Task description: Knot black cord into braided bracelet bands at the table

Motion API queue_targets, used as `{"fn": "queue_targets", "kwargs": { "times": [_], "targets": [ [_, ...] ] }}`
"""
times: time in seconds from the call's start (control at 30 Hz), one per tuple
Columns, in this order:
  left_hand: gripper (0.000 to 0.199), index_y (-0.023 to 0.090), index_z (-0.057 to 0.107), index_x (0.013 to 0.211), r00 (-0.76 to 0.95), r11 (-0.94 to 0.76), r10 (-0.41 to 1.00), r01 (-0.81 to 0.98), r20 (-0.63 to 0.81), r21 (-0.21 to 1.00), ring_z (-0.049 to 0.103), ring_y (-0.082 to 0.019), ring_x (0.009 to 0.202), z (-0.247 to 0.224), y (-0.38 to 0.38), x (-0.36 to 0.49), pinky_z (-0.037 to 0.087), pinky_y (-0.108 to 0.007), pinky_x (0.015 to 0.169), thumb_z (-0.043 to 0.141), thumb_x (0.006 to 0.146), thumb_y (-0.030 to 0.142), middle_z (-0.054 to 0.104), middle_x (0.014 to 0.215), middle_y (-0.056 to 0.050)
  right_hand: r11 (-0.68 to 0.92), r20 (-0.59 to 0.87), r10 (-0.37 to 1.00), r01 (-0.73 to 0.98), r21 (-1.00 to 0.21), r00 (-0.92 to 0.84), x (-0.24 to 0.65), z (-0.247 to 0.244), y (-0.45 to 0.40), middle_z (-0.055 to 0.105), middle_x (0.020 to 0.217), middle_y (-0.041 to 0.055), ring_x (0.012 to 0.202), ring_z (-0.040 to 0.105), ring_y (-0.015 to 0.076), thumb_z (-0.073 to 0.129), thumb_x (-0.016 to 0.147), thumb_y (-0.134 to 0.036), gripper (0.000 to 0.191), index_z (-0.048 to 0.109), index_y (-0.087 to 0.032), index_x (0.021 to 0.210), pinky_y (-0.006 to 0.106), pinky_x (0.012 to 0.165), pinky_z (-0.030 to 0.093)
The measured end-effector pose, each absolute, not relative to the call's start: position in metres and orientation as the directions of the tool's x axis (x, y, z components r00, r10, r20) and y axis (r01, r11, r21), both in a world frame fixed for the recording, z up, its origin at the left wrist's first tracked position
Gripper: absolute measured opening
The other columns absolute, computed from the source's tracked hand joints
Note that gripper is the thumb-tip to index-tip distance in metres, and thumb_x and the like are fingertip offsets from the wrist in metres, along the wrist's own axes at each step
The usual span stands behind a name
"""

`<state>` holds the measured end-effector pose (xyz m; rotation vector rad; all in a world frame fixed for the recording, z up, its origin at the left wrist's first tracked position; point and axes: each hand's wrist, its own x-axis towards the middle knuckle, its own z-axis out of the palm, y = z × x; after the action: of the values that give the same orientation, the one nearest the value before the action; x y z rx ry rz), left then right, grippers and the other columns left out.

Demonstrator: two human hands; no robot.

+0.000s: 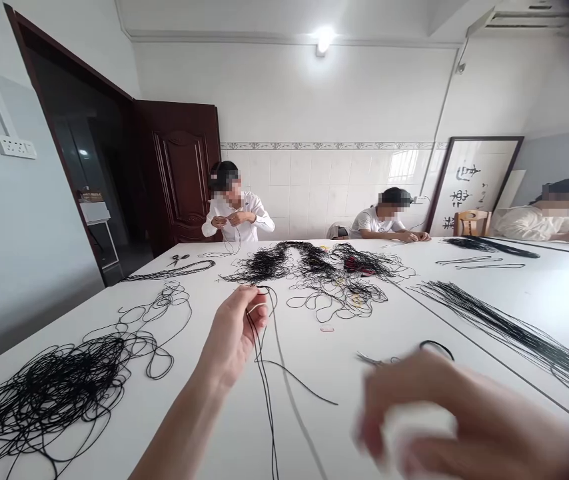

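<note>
My left hand is raised above the white table, its fingers pinching a thin black cord that hangs down to the tabletop. My right hand is blurred by motion at the lower right, close to small metal scissors and a black cord loop. Whether it holds anything is hidden by the blur. A large tangle of black cord lies to my left, and another tangled heap sits ahead. A bundle of long straight black cords stretches across the right side.
Another pair of scissors lies at the far left of the table by a cord bundle. Several co-workers sit around the table, one handling cord. A dark wooden door stands open behind them.
</note>
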<state>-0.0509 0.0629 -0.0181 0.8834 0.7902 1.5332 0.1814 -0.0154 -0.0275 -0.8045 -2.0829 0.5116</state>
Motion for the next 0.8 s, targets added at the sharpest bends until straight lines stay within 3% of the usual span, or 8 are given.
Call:
{"fn": "queue_targets", "kwargs": {
  "times": [0.03,0.13,0.37,0.53,0.67,0.73,0.8],
  "targets": [
    [0.014,0.015,0.056,0.072,-0.053,-0.135,0.991,-0.473,0.125,0.871,0.047,-0.008,0.059,-0.018,0.058,-0.048,0.040,-0.020,0.052,0.063,0.082,0.022,0.053,0.072,0.001,0.662,0.454,0.738,0.405,-0.630,-0.499,0.166,-0.023,-0.006,0.067,0.071,0.0024,0.064,0.061,0.0146,0.058,0.089,-0.045,0.025,0.070,-0.025,0.078,0.025,0.053,0.047],
    [0.019,0.016,0.056,0.069,0.046,-0.136,0.985,-0.393,0.167,0.909,0.046,-0.008,0.059,-0.018,0.044,-0.040,0.041,-0.020,0.056,0.062,0.085,0.025,0.054,0.068,0.001,0.558,0.540,0.816,0.525,-0.643,-0.205,0.138,-0.014,0.025,0.066,0.090,0.0018,0.075,0.059,0.0144,0.056,0.090,-0.041,0.018,0.065,-0.027,0.095,0.025,0.057,0.046],
    [0.019,0.020,0.057,0.072,0.186,-0.149,0.963,-0.227,0.193,0.963,0.049,-0.008,0.064,-0.017,0.029,-0.036,0.041,-0.019,0.065,0.064,0.085,0.031,0.059,0.070,0.002,0.621,0.608,0.768,0.464,-0.631,-0.200,0.139,-0.015,0.036,0.057,0.069,-0.0021,0.065,0.050,0.0111,0.053,0.090,-0.028,0.017,0.061,-0.021,0.077,0.025,0.061,0.041],
    [0.018,0.017,0.059,0.070,0.387,-0.002,0.915,-0.266,0.109,0.964,0.050,-0.007,0.060,-0.018,0.030,-0.034,0.041,-0.019,0.060,0.066,0.084,0.028,0.063,0.071,0.000,0.624,0.659,0.739,0.512,-0.591,-0.141,0.136,-0.016,0.039,0.061,0.078,-0.0006,0.073,0.055,0.0123,0.053,0.091,-0.026,0.016,0.062,-0.021,0.078,0.026,0.066,0.044],
    [0.015,0.018,0.061,0.072,0.297,0.040,0.949,-0.452,0.108,0.891,0.050,-0.007,0.061,-0.019,0.032,-0.033,0.045,-0.018,0.061,0.071,0.080,0.025,0.060,0.070,0.000,0.540,0.607,0.792,0.526,-0.657,-0.056,0.138,-0.016,0.033,0.066,0.082,0.0012,0.076,0.060,0.0148,0.052,0.092,-0.034,0.016,0.064,-0.023,0.095,0.028,0.068,0.048],
    [0.015,0.017,0.062,0.073,0.229,0.030,0.968,-0.505,0.101,0.862,0.050,-0.007,0.062,-0.019,0.032,-0.033,0.046,-0.017,0.060,0.073,0.078,0.026,0.059,0.070,0.000,0.521,0.629,0.776,0.511,-0.683,0.050,0.138,-0.015,0.025,0.066,0.083,0.0026,0.077,0.061,0.0158,0.050,0.093,-0.038,0.020,0.061,-0.022,0.095,0.027,0.062,0.048],
    [0.015,0.017,0.063,0.074,0.202,0.017,0.974,-0.522,0.104,0.853,0.051,-0.008,0.063,-0.018,0.032,-0.033,0.047,-0.018,0.060,0.074,0.078,0.027,0.058,0.071,0.000,0.523,0.621,0.783,0.510,-0.683,0.030,0.136,-0.016,0.018,0.066,0.084,0.0030,0.078,0.062,0.0160,0.049,0.093,-0.040,0.021,0.059,-0.022,0.089,0.026,0.060,0.048]
  ]
}}
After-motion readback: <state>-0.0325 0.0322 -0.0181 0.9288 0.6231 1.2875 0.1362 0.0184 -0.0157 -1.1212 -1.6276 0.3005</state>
